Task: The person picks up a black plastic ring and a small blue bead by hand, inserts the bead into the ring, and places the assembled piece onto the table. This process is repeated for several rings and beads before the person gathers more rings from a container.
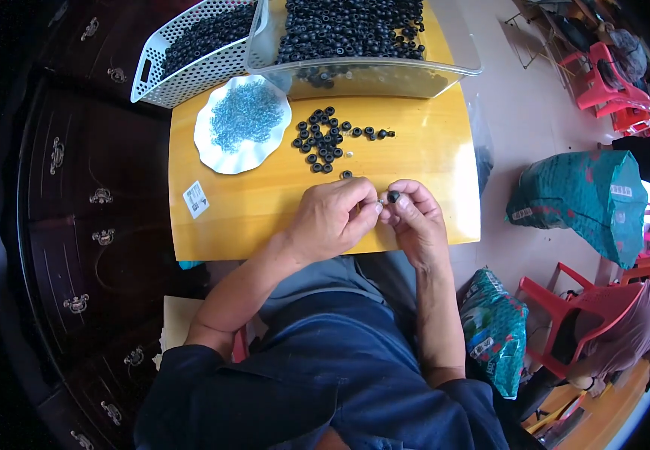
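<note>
My right hand [421, 226] pinches a small round black part [394, 196] between thumb and fingers, just above the table's near edge. Close beside it, my left hand [334, 217] is closed with thumb and forefinger together at a tiny pale piece, too small to name. The two hands' fingertips nearly meet. Beyond them, several black ring-like parts [328, 139] with open centres lie loosely grouped on the yellow wooden table [257, 225]. A short row of similar black parts [370, 133] trails off to the right, and one black part [346, 174] sits close to my left knuckles.
A scalloped white plate [205, 142] holds many tiny bluish, shiny pieces. A clear bin [370, 66] and a perforated white basket [197, 73] hold heaps of black parts. A label [196, 199] lies at left. Teal sacks [572, 195] and red chairs [587, 307] with people are at right.
</note>
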Demonstrator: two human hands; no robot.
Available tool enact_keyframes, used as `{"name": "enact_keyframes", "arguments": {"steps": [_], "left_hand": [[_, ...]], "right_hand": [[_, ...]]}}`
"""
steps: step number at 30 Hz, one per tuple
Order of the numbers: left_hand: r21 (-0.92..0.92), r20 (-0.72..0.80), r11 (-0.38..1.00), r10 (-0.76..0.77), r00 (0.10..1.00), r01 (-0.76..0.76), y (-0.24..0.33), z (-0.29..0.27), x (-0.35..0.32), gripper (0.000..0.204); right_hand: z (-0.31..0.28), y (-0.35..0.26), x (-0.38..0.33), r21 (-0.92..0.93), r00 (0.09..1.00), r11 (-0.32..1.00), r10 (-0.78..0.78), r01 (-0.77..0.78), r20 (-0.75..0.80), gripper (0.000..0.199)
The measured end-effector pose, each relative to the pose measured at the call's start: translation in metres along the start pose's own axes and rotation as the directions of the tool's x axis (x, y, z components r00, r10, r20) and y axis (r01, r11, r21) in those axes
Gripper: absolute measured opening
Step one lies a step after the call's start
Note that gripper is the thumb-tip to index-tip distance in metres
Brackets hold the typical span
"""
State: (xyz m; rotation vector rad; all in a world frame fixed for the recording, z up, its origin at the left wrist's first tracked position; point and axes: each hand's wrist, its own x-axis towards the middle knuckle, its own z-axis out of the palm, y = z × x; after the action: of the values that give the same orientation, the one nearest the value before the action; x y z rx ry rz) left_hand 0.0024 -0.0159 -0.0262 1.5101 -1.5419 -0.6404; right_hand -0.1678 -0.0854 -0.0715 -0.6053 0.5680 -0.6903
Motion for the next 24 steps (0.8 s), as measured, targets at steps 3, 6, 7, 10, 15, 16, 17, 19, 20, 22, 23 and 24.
{"name": "enact_keyframes", "arguments": {"steps": [3,6,7,10,15,16,17,19,20,22,23,24], "left_hand": [[0.014,-0.005,1.000,0.019,1.000,-0.019,0.002,-0.001,0.003,0.012],[0.069,0.020,0.997,0.021,1.000,-0.023,0.005,-0.003,0.005,0.011],[0.069,0.020,0.997,0.022,1.000,-0.023,0.005,-0.004,0.005,0.011],[0.131,0.034,0.991,0.027,0.999,-0.031,0.005,-0.004,0.006,0.010],[0.226,0.081,0.972,0.051,0.995,-0.069,0.006,-0.009,0.008,0.012],[0.227,0.082,0.972,0.052,0.995,-0.069,0.006,-0.010,0.008,0.012],[0.238,0.094,0.968,0.056,0.994,-0.077,0.005,-0.011,0.008,0.011],[0.250,0.107,0.965,0.060,0.992,-0.085,0.005,-0.011,0.008,0.011],[0.255,0.118,0.963,0.061,0.991,-0.090,0.005,-0.011,0.008,0.011],[0.261,0.129,0.961,0.063,0.990,-0.096,0.005,-0.011,0.008,0.011],[0.256,0.132,0.963,0.054,0.990,-0.087,0.006,-0.011,0.008,0.013],[0.252,0.136,0.965,0.045,0.990,-0.079,0.007,-0.011,0.009,0.014]], "right_hand": [[0.001,0.001,0.000,-0.012,1.000,1.000,0.003,-0.003,-0.009,0.019],[0.000,0.004,-0.001,-0.032,1.000,0.999,0.002,-0.002,-0.016,0.019],[-0.001,0.005,-0.001,-0.044,1.000,0.999,0.001,-0.002,-0.012,0.018],[-0.002,0.007,0.000,-0.089,1.000,0.996,-0.010,0.009,-0.007,0.017],[-0.005,0.010,0.001,-0.129,1.000,0.991,-0.016,0.019,0.026,0.018],[-0.006,0.011,0.001,-0.140,0.999,0.990,-0.019,0.023,0.034,0.018],[-0.006,0.011,0.001,-0.139,0.999,0.990,-0.019,0.024,0.034,0.018],[-0.007,0.011,0.002,-0.197,0.998,0.979,-0.034,0.043,0.049,0.019],[-0.007,0.011,0.002,-0.196,0.998,0.980,-0.035,0.044,0.049,0.019],[-0.008,0.012,0.002,-0.200,0.999,0.979,-0.028,0.036,0.040,0.019],[-0.007,0.011,0.001,-0.200,0.999,0.979,-0.029,0.037,0.040,0.019],[-0.007,0.010,0.000,-0.209,0.999,0.978,-0.011,0.018,0.033,0.019]]}}
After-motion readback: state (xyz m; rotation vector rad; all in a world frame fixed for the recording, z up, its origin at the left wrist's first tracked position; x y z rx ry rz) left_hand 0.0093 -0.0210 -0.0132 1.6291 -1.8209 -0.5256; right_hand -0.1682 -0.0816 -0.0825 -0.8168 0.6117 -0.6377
